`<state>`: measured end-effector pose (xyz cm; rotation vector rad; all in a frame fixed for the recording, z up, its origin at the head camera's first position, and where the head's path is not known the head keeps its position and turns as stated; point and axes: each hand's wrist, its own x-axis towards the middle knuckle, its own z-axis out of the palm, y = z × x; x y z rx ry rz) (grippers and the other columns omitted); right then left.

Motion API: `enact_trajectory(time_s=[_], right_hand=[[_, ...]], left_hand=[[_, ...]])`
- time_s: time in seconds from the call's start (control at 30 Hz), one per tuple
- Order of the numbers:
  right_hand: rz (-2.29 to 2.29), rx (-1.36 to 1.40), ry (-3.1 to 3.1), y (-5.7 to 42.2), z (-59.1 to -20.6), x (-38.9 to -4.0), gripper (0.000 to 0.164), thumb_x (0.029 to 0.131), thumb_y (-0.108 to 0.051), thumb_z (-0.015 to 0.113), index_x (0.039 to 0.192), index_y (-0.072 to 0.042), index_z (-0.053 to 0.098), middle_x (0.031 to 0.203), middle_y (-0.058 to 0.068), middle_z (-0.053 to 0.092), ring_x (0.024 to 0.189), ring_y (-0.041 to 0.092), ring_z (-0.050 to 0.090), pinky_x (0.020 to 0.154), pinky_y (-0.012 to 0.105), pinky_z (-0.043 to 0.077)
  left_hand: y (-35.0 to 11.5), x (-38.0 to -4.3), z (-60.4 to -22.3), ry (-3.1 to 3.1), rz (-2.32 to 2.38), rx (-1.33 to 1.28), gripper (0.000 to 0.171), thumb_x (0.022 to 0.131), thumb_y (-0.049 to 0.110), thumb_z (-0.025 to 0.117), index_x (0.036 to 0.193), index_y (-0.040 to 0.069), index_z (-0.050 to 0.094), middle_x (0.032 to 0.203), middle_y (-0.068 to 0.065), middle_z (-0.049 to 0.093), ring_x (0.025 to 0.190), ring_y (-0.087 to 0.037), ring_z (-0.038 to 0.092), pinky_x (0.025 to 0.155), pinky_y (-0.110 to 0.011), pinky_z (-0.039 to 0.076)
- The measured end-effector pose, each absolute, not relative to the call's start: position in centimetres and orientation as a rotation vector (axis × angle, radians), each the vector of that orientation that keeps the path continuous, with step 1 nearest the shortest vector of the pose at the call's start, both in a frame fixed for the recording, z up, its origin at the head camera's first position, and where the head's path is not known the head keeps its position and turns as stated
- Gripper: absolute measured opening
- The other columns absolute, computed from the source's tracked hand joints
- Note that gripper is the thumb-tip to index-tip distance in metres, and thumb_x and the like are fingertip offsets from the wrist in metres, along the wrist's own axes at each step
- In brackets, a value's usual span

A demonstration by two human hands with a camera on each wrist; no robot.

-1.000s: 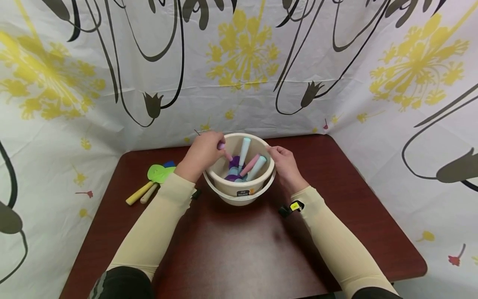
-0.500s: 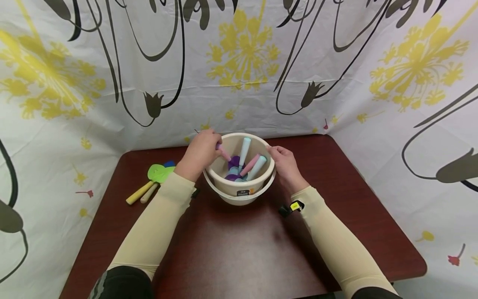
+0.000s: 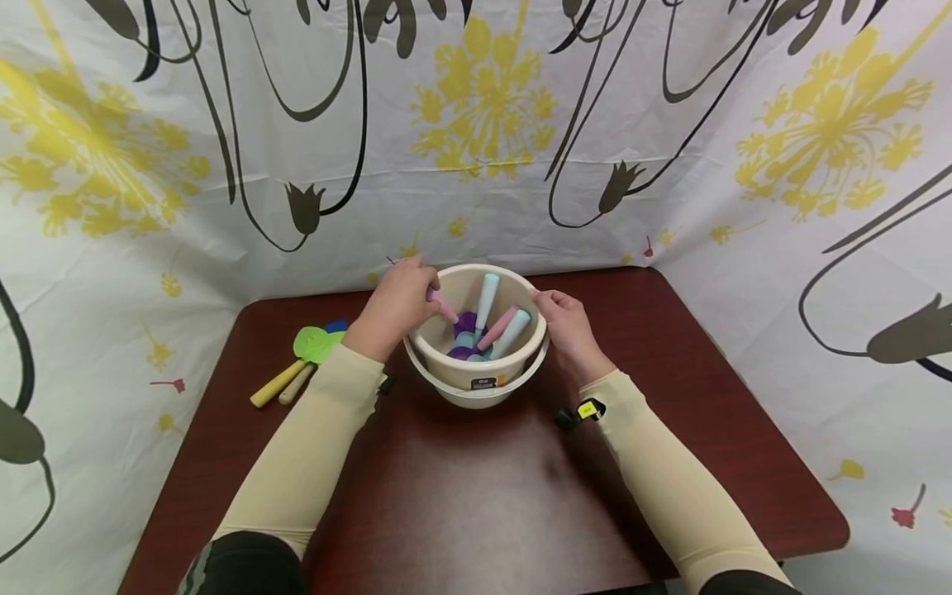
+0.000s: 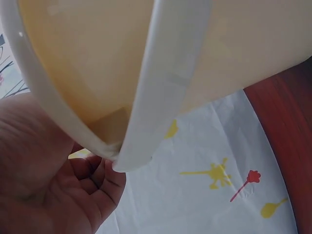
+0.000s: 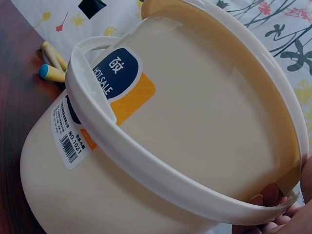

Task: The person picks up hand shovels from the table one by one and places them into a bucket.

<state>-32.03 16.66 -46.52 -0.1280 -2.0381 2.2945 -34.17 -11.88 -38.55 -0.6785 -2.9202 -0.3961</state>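
A cream bucket [image 3: 454,361] sits tilted inside a second cream bucket [image 3: 476,399], their rims meeting at the back. My left hand [image 3: 397,307] holds the left side, and the left wrist view shows its curled fingers [image 4: 109,187] right where the rims meet. On the opposite side my right hand [image 3: 568,326] pinches the rims, thumb and fingers close together at their junction. Inside the upper bucket stand light blue handles [image 3: 487,299] and a pink handle [image 3: 497,328], among purple pieces [image 3: 461,353]. Another pink handle [image 3: 445,306] leans beside my left fingers.
Left of the buckets lie a bright green tool head [image 3: 316,343], a yellow handle [image 3: 277,384], a pale wooden handle [image 3: 296,385] and a blue piece [image 3: 336,325]. A printed cloth [image 3: 483,223] hangs behind the dark red table [image 3: 461,496].
My left hand has shifted slightly left and up, baring more of the pink handle near its fingers. The right hand and both buckets stay almost where they were.
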Motion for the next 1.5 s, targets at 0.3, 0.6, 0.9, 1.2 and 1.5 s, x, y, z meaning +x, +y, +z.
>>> enact_trajectory(time_s=[0.3, 0.6, 0.9, 1.2, 1.5], right_hand=[[2.289, -0.126, -2.043, 16.6, -46.4, -32.0, 0.032, 0.109, -0.031, 0.072, 0.102, 0.000, 0.068, 0.096, 0.004, 0.070, 0.081, 0.009, 0.071, 0.069, 0.022, 0.060], [2.276, -0.124, -2.053, 16.6, -46.5, -32.1, 0.032, 0.109, -0.032, 0.072, 0.102, -0.001, 0.068, 0.093, 0.002, 0.069, 0.078, 0.008, 0.070, 0.068, 0.021, 0.059], [2.291, -0.122, -2.049, 16.7, -46.5, -32.2, 0.031, 0.110, -0.029, 0.070, 0.100, 0.000, 0.068, 0.098, 0.006, 0.070, 0.083, 0.009, 0.072, 0.070, 0.022, 0.060], [2.319, -0.123, -2.023, 16.5, -46.4, -32.0, 0.031, 0.110, -0.028, 0.071, 0.101, 0.001, 0.068, 0.097, 0.007, 0.070, 0.081, 0.010, 0.072, 0.068, 0.023, 0.060], [2.298, -0.120, -2.042, 16.5, -46.3, -31.9, 0.034, 0.110, -0.030, 0.070, 0.104, 0.004, 0.068, 0.098, 0.007, 0.070, 0.080, 0.010, 0.072, 0.067, 0.022, 0.060]], left_hand=[[-12.4, -34.5, -38.7, -2.974, -0.551, -0.633, 0.035, 0.099, 0.025, 0.084, 0.126, 0.005, 0.075, 0.123, -0.014, 0.064, 0.117, -0.035, 0.061, 0.109, -0.049, 0.050], [-13.9, -34.3, -38.9, -2.910, -0.806, -0.579, 0.031, 0.104, 0.030, 0.075, 0.125, 0.007, 0.076, 0.127, -0.011, 0.066, 0.114, -0.031, 0.063, 0.104, -0.050, 0.054], [-16.8, -33.9, -39.5, -2.836, -0.908, -0.544, 0.023, 0.106, 0.025, 0.074, 0.117, 0.006, 0.076, 0.122, -0.012, 0.065, 0.115, -0.032, 0.066, 0.104, -0.051, 0.054], [-21.7, -32.5, -40.8, -2.851, -0.918, -0.419, 0.026, 0.109, 0.028, 0.071, 0.121, 0.005, 0.074, 0.127, -0.015, 0.068, 0.116, -0.037, 0.067, 0.101, -0.058, 0.053], [-27.1, -30.4, -42.4, -2.892, -0.926, -0.279, 0.034, 0.112, 0.033, 0.067, 0.128, 0.004, 0.072, 0.132, -0.019, 0.065, 0.121, -0.042, 0.064, 0.102, -0.062, 0.052]])
